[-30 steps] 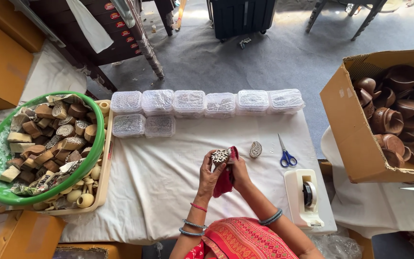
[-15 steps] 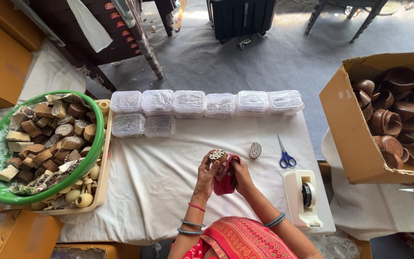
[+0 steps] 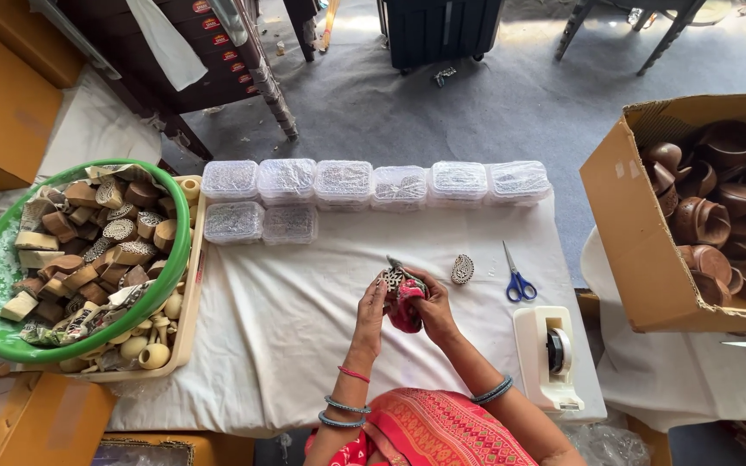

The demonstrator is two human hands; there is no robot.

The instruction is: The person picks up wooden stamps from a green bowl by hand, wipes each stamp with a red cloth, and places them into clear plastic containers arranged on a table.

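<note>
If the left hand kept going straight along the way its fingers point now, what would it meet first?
The left hand points up and away across the white cloth. Past the carved block it already touches, the next thing on that line looks like the row of clear lidded boxes, though height above the table is hard to judge.

Red cloth (image 3: 405,308) mostly hidden between the fingers (image 3: 379,293), carved block (image 3: 392,277) pattern too small to tell, cardboard box (image 3: 641,233) cut off at right edge, lidded plastic boxes (image 3: 343,181) contents blurred, lower blocks buried in green basin (image 3: 166,276)
</note>
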